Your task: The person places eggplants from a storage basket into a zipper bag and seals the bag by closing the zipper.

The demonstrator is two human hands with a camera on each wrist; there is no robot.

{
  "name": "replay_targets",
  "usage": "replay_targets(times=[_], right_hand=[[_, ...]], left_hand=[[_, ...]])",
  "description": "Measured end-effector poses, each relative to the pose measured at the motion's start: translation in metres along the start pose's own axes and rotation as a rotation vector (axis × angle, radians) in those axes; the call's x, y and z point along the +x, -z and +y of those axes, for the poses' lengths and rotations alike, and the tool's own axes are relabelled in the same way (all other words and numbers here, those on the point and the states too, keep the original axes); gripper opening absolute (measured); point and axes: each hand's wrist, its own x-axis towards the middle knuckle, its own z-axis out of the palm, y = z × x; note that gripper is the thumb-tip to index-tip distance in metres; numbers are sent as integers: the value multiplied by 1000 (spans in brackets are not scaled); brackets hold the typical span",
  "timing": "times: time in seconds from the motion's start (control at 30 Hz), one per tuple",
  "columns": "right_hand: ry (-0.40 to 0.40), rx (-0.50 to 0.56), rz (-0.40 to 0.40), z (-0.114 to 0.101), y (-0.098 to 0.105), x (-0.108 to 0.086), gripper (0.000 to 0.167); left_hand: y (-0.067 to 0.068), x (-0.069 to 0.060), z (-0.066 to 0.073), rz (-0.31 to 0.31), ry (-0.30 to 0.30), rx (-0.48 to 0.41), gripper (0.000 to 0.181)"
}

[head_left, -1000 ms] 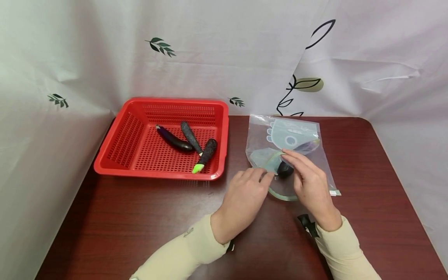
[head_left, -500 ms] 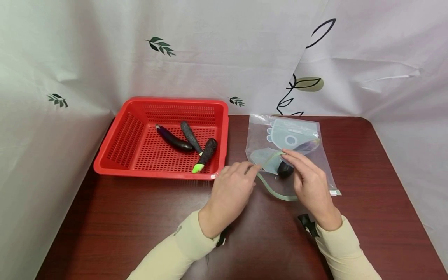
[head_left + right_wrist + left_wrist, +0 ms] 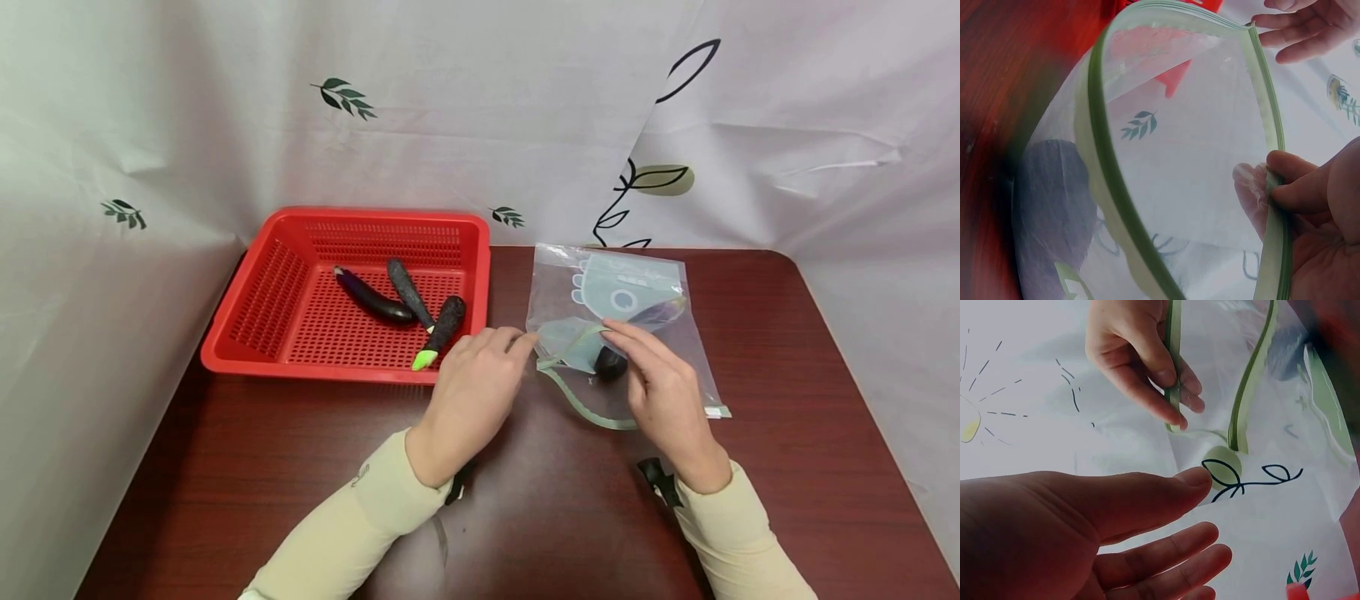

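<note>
A clear zip bag (image 3: 555, 283) with a green zip edge lies on the table, its mouth held apart. My right hand (image 3: 667, 400) pinches the upper zip edge between thumb and fingers, as the right wrist view shows (image 3: 1322, 212). Through the plastic shows a dark purple eggplant (image 3: 611, 363), partly hidden by the bag's printing and my right hand. My left hand (image 3: 476, 383) hovers between the bag and the red basket (image 3: 345, 375). Its thumb and fingers stand apart with nothing between them in the left wrist view (image 3: 1141, 512).
In the basket lie a shiny eggplant (image 3: 375, 302), a dark long vegetable (image 3: 408, 292) and another dark one with a bright green tip (image 3: 448, 321). A white patterned curtain (image 3: 420, 125) hangs behind the dark red table (image 3: 570, 525).
My left hand has moved left along the bag's zip edge and come off its corner, toward the basket. The bag's mouth has spread wider at the left. My right hand keeps its pinch.
</note>
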Motion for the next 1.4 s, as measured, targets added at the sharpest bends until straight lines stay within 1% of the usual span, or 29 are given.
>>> replay_targets(times=[0.23, 0.4, 0.57, 0.7, 0.9, 1.0, 1.17, 1.27, 1.4], right_hand=[[-8, -5, -19, 1, 0, 0, 41], [-9, 0, -19, 1, 0, 0, 41], [-10, 6, -19, 1, -1, 0, 41], [-8, 9, -23, 1, -1, 0, 41], [-10, 11, -33, 1, -1, 0, 41], [-13, 8, -37, 0, 0, 0, 41], [-14, 6, -36, 1, 0, 1, 41], [-17, 5, -36, 1, -1, 1, 41], [-20, 11, -29, 1, -2, 0, 42]], left_hand=[[6, 3, -12, 14, -28, 11, 34], [11, 5, -24, -4, -22, 11, 39], [18, 10, -38, -52, 19, 18, 45], [26, 17, -51, -85, 54, 13, 45], [35, 24, -68, -138, 82, 7, 45], [37, 27, -75, -185, 76, 9, 45], [38, 32, -89, -267, 48, 28, 49], [40, 35, -101, -278, 57, 33, 49], [45, 38, -121, -285, 96, 36, 49]])
